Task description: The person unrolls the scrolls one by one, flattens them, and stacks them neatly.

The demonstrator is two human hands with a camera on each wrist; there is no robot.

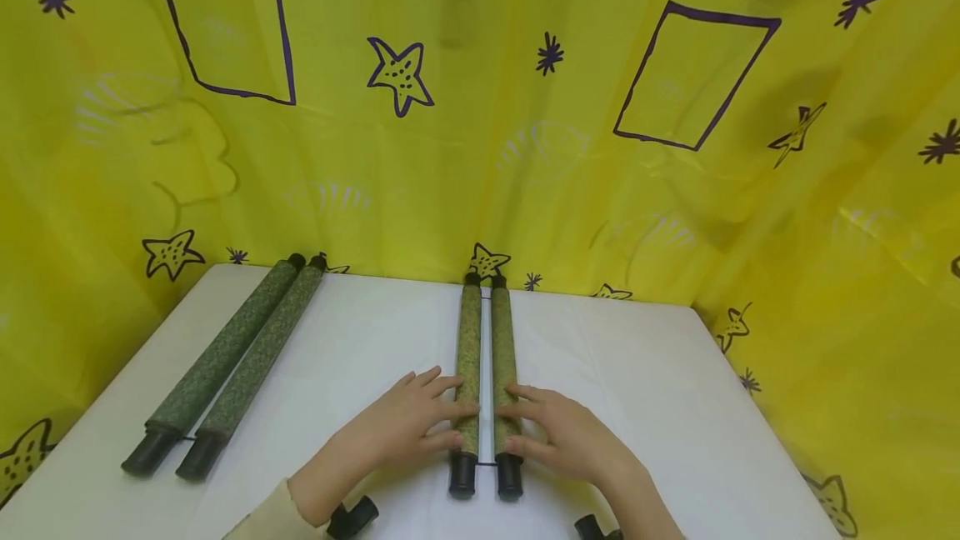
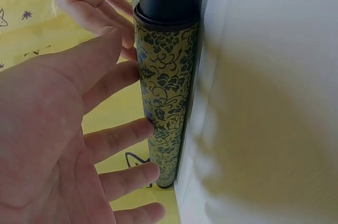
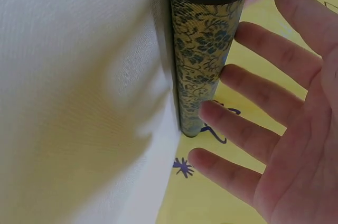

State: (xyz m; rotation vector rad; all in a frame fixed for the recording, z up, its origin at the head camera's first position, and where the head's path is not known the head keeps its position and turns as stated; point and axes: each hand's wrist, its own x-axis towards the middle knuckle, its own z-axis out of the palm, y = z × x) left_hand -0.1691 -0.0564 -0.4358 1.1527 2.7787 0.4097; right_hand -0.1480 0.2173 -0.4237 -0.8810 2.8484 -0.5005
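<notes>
A scroll (image 1: 468, 357) with two rolled sides and black end knobs lies lengthwise at the middle of the white table; a narrow pale strip shows between its rolls. Its yellow-green cloth bears a dark flower-and-vine pattern, plain in the left wrist view on the left roll (image 2: 168, 86) and in the right wrist view on the right roll (image 3: 203, 49). My left hand (image 1: 412, 417) lies along the left roll, fingers spread and fingertips at its side. From the other side, my right hand (image 1: 562, 432) has its spread fingertips at the right roll. Neither hand curls round the scroll.
Another scroll (image 1: 225, 348), darker green with black knobs, lies slanted on the table's left part. The white table (image 1: 615, 365) ends at a yellow curtain (image 1: 450, 165) with purple stars and frames. Black wrist gear (image 1: 354, 518) shows at the bottom edge.
</notes>
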